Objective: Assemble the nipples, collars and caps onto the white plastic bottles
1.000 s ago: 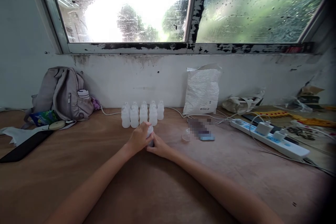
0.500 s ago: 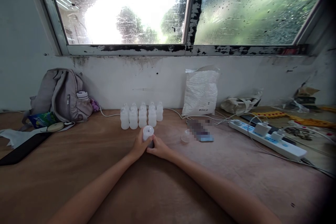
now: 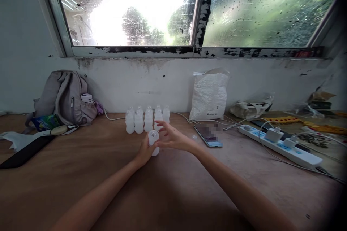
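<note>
My left hand (image 3: 144, 153) is closed around a small frosted white plastic bottle (image 3: 155, 151), its open top tilted toward me. Beside the bottle's neck, my right hand (image 3: 175, 138) is open with its fingers spread and holds nothing. Its thumb lies close to the bottle; whether it touches, I cannot tell. Behind my hands, several similar white bottles (image 3: 139, 121) stand upright in a row near the wall, and my right fingers partly cover one of them.
A phone (image 3: 207, 135) lies to the right, with a small clear piece (image 3: 195, 137) beside it. A white plastic bag (image 3: 209, 95) leans on the wall. Farther right is a power strip (image 3: 282, 147) with cables. A grey backpack (image 3: 67, 101) and black flat case (image 3: 25, 151) are at left.
My right hand has let go of the bottle and opened, lifting slightly away to the right. My left hand still holds the bottle. The clear round piece near the phone looks smaller now.
</note>
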Tool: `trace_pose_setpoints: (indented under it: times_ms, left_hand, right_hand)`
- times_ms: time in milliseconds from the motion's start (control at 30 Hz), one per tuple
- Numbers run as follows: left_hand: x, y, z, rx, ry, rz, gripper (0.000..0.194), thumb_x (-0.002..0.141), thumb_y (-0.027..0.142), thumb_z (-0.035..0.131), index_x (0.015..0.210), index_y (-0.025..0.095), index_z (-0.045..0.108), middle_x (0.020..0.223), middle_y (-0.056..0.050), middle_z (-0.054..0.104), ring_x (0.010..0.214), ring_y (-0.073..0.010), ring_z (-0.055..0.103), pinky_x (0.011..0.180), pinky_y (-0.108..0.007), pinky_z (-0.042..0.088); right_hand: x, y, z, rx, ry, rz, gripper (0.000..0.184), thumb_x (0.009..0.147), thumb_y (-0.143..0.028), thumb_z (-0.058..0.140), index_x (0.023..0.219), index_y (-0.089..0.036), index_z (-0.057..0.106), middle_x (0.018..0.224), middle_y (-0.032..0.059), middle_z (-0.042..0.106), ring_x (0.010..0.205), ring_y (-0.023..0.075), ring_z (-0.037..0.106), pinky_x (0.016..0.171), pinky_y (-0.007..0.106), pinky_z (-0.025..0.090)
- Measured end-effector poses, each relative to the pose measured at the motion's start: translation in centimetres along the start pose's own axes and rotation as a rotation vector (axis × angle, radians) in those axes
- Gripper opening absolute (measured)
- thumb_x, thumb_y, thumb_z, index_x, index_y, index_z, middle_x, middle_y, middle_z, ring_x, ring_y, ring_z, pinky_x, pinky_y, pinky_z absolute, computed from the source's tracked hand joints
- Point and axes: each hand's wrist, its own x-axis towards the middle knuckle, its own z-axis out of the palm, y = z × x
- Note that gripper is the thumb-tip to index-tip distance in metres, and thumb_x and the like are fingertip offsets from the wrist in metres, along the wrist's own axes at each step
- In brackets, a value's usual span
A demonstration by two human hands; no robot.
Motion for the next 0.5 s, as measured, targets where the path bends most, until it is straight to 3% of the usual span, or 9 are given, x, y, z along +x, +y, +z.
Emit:
trace_pose_setpoints:
  times_ms: [133, 300, 400, 500]
  left_hand:
    - [-0.2, 0.2, 0.5, -0.068, -0.036, 0.019, 0.028, 0.075, 0.022, 0.051, 0.103, 0.017, 0.046, 0.096, -0.005, 0.058, 0.091, -0.0208, 0.054, 0.078, -0.031, 0.045]
    - [-0.3, 0.3, 0.8, -0.074, -0.151, -0.015, 0.057, 0.061, 0.022, 0.068, 0.112, 0.017, 0.042, 0.108, -0.008, 0.055, 0.101, -0.0252, 0.050, 0.085, -0.038, 0.042]
    - [-0.3, 0.1, 0.6, -0.089, -0.284, -0.156, 0.040, 0.061, 0.022, 0.068, 0.097, 0.013, 0.053, 0.089, -0.008, 0.062, 0.082, -0.0229, 0.057, 0.072, -0.036, 0.046]
    - [-0.3, 0.5, 0.2, -0.150, -0.335, -0.239, 0.024, 0.060, 0.021, 0.067, 0.080, 0.012, 0.058, 0.077, -0.006, 0.063, 0.070, -0.0181, 0.057, 0.064, -0.031, 0.045]
  right_hand:
    - [0.3, -1.0, 1.3, -0.193, 0.113, -0.089, 0.046, 0.064, -0.027, 0.066, 0.107, -0.023, 0.052, 0.103, 0.0063, 0.048, 0.086, 0.0181, 0.053, 0.078, 0.031, 0.043]
    - [0.5, -0.1, 0.9, -0.155, 0.088, 0.006, 0.032, 0.067, -0.032, 0.063, 0.094, -0.016, 0.059, 0.083, 0.0052, 0.058, 0.074, 0.0181, 0.055, 0.069, 0.030, 0.044]
    - [0.4, 0.3, -0.3, 0.054, -0.011, 0.036, 0.032, 0.071, -0.035, 0.059, 0.096, -0.016, 0.060, 0.084, 0.0039, 0.061, 0.076, 0.0177, 0.056, 0.069, 0.029, 0.045]
    - [0.4, 0.6, -1.1, 0.288, -0.125, 0.077, 0.040, 0.070, -0.035, 0.060, 0.105, -0.016, 0.057, 0.090, 0.0042, 0.062, 0.083, 0.0186, 0.057, 0.073, 0.030, 0.046]
